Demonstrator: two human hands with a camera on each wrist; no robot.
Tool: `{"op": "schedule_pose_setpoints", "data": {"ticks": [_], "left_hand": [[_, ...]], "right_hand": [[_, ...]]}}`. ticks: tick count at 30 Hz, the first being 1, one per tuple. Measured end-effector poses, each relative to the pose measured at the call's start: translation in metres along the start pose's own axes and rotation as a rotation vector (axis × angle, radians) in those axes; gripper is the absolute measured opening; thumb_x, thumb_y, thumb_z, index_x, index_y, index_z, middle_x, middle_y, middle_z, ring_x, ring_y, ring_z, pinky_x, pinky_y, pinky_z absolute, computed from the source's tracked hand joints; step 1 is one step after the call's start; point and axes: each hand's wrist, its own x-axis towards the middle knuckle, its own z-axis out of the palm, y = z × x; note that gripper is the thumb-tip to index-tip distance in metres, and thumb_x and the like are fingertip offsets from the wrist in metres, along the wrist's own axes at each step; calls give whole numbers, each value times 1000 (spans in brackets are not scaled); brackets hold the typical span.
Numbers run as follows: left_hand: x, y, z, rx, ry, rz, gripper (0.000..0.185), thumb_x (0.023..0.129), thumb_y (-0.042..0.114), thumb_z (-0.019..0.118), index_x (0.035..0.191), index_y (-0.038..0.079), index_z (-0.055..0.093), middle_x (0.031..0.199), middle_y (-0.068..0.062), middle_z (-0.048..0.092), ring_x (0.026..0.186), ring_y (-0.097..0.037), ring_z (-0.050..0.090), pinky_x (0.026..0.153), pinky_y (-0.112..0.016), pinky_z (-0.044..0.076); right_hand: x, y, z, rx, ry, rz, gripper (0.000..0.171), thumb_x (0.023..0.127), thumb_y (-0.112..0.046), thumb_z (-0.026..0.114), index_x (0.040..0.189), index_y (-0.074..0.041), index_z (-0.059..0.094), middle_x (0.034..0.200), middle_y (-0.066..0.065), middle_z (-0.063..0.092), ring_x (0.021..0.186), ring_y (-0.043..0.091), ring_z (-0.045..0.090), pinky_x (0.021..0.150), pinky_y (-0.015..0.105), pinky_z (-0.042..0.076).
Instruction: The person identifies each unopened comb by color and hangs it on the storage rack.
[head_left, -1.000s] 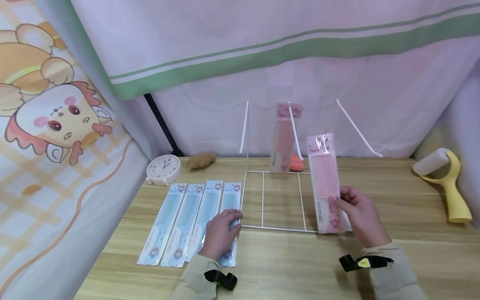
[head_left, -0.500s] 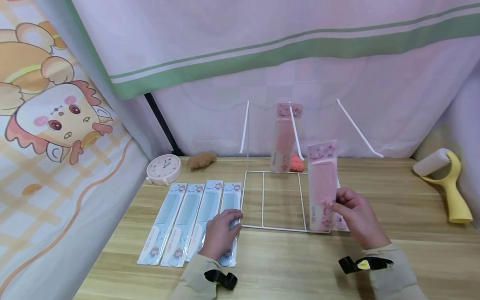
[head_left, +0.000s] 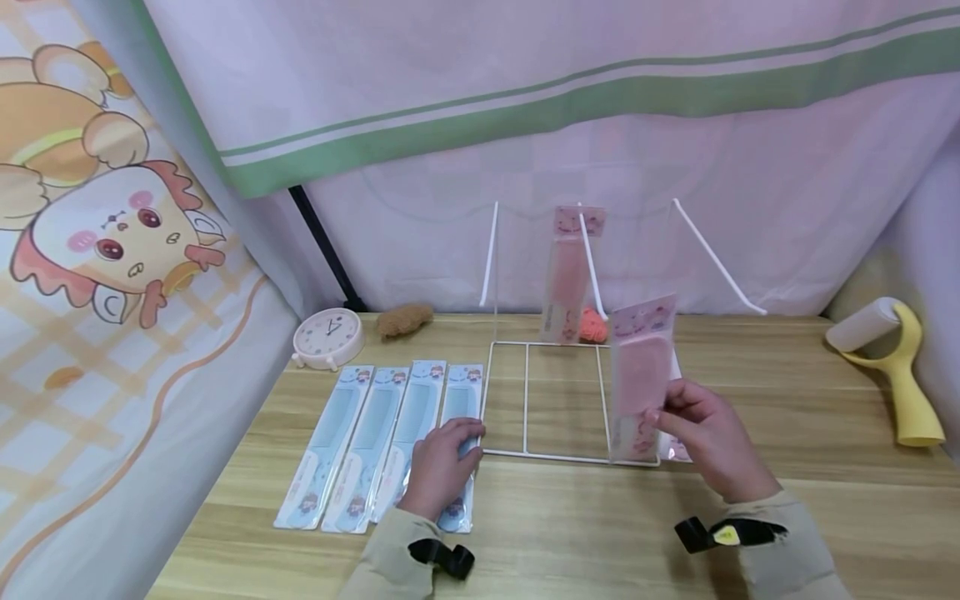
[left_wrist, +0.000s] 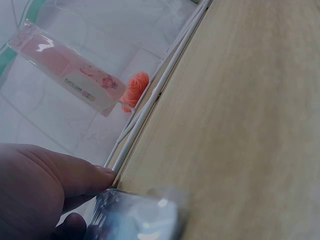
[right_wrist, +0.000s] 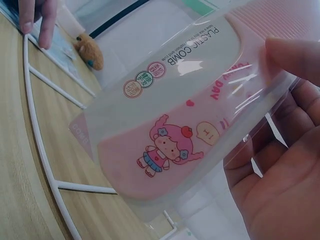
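My right hand (head_left: pixel 712 437) pinches a pink comb in a clear packet (head_left: pixel 642 375) between thumb and fingers, tilted above the right front of a white wire display rack (head_left: pixel 570 457). In the right wrist view the comb (right_wrist: pixel 175 155) shows a cartoon girl on its handle. Partly hidden behind it, another pink packet (head_left: pixel 678 450) lies low near my fingers. A second packaged pink comb (head_left: pixel 567 287) hangs on the rack's middle hook. My left hand (head_left: pixel 442 467) rests over the rightmost blue comb packet (head_left: pixel 461 400), its extended fingertips touching the rack's left front corner.
Several blue comb packets (head_left: pixel 337 450) lie side by side at left. Behind them are a round clock (head_left: pixel 327 339) and a brown lump (head_left: pixel 405 320). White hooks (head_left: pixel 720 258) jut forward from the rack. A yellow-handled roller (head_left: pixel 903 375) stands far right, and a coral object (head_left: pixel 593 326) lies behind the rack.
The pink comb in my right hand has lowered slightly and turned, its top now leaning right with the packet more angled. My left hand stays at the rack's corner.
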Motion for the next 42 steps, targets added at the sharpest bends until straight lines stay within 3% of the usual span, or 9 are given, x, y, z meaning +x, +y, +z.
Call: {"op": "schedule_pose_setpoints", "data": {"ticks": [19,27,42], "left_hand": [[0,1,-1,-8,-7,-10,28,92,20,72,120,19,73,129,6,65,119,-25,60,88,-50,42],[0,1,-1,-8,-1,-1,27,92,20,72,119,19,73,129,6,65,119,-25,60,87,-49,42],[0,-1,0,-6,-1,-12,28,92,21,73,120,20,73,129,7,65,120,-24,60,87,-47,41]], "right_hand": [[-2,-2,3,68,-89,-54,24,93,16,56,107,0,67,103,0,71,97,11,67,84,28,56],[-5,-9,10,-99,-61,4,17,94,6,63,111,3,64,108,0,70,100,12,67,83,27,56],[-4,-7,23,-219,-35,16,18,93,1,67,110,7,63,104,0,72,93,13,69,79,27,57]]}}
